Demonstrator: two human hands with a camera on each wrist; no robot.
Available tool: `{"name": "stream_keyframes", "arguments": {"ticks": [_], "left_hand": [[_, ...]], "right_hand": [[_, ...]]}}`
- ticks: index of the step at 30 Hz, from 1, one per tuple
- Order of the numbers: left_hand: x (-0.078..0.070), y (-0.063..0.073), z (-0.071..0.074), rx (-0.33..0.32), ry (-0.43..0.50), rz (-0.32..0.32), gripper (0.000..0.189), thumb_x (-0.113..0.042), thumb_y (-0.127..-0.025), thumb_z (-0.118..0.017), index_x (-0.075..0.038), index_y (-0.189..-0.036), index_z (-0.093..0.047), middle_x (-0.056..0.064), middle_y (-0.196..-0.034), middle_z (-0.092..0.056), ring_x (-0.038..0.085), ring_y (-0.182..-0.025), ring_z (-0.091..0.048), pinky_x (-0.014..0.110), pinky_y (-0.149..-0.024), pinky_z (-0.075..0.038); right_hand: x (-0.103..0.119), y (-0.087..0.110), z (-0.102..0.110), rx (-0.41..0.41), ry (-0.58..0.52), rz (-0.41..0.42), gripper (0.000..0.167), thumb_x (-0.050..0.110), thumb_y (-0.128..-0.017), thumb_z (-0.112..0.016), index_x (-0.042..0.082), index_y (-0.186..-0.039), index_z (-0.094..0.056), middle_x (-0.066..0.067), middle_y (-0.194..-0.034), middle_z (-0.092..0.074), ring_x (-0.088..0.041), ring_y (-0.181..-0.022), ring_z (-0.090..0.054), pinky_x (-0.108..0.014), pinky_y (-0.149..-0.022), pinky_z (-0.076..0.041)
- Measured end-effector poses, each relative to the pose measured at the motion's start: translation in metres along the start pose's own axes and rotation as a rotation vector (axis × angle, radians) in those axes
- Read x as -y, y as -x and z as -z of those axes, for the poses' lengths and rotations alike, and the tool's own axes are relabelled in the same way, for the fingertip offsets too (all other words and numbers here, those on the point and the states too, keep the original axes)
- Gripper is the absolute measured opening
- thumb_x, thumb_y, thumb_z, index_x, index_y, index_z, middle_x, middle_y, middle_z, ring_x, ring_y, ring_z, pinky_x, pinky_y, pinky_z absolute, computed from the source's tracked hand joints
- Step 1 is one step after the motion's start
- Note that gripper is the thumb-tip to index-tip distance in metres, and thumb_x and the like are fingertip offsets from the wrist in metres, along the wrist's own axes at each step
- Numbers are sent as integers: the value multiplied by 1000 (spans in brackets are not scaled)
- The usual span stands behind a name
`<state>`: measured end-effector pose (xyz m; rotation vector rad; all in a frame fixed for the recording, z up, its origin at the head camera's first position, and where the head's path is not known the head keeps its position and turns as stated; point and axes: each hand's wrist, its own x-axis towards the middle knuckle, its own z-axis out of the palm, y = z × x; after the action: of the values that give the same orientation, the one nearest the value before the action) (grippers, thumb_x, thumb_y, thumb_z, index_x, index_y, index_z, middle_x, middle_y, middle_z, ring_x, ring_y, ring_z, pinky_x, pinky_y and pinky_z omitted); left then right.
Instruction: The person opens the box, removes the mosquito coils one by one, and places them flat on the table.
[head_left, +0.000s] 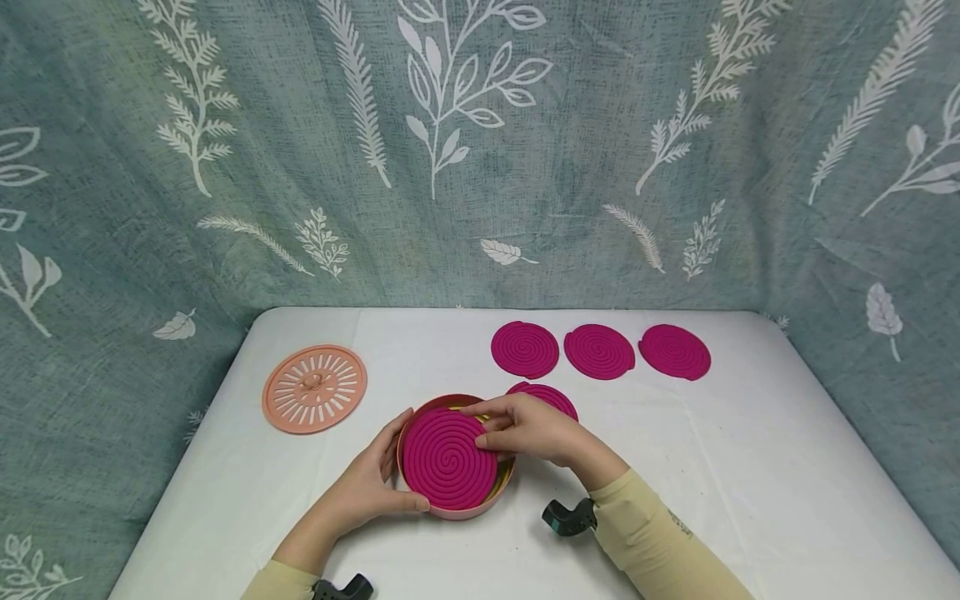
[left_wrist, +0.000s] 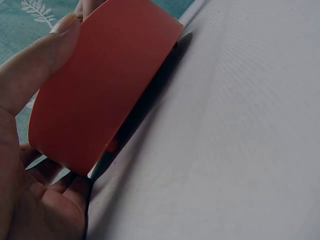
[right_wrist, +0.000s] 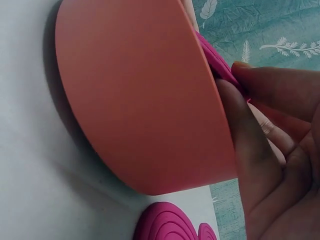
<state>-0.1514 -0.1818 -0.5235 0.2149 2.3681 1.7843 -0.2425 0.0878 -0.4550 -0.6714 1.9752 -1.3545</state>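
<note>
I see a flat, round, dark pink coil (head_left: 448,458) over the mouth of a round, smooth, orange-pink box (head_left: 459,515), low in the middle of the head frame. The left hand (head_left: 367,487) grips the box's left side, its thumb near and its fingers round the far side. The right hand (head_left: 536,433) pinches the coil's upper right edge with thumb and finger; in the right wrist view I see that edge poke up past the rim. On the white worktop (head_left: 750,467), three more pink coils (head_left: 598,352) lie in a row right of the middle, and a fourth pink coil (head_left: 553,396) peeks out behind the right hand. A round, light orange lid with slits and a knob (head_left: 311,382) lies at the left.
</note>
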Motion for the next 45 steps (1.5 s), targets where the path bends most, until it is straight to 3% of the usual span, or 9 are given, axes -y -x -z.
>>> {"name": "stream_keyframes", "arguments": {"ticks": [9,24,39,45], "left_hand": [[0,-1,0,3,3,-2,125,-30,-59,-98,-23,-158,-22,-3,-161,-23,14,-147,-19,27,-115,-25],[0,-1,1,14,23,-11,124,-28,-60,-97,-21,-158,-21,-3,-161,-24,14,-147,-20,28,-115,-26],[0,-1,2,25,46,-46,125,-23,-60,-97,-19,-159,-20,-3,-161,-24,14,-147,-20,27,-115,-25],[1,-1,1,22,46,-57,126,-23,-59,-97,-18,-159,-20,-4,-161,-24,14,-147,-20,26,-115,-24]], "right_hand": [[-3,-1,1,-28,10,14,40,13,-90,-74,14,-129,-66,-8,-89,-70,-17,-76,-68,-37,-70,-63],[-7,0,2,-48,-34,-2,39,12,-90,-73,12,-129,-66,-8,-96,-71,-19,-82,-69,-38,-71,-63],[-10,7,5,-118,-188,19,43,13,-89,-74,9,-131,-64,-12,-105,-72,-18,-77,-70,-30,-64,-62],[-13,10,7,-159,-259,12,45,13,-89,-75,10,-133,-63,-12,-102,-71,-16,-70,-67,-28,-65,-61]]}}
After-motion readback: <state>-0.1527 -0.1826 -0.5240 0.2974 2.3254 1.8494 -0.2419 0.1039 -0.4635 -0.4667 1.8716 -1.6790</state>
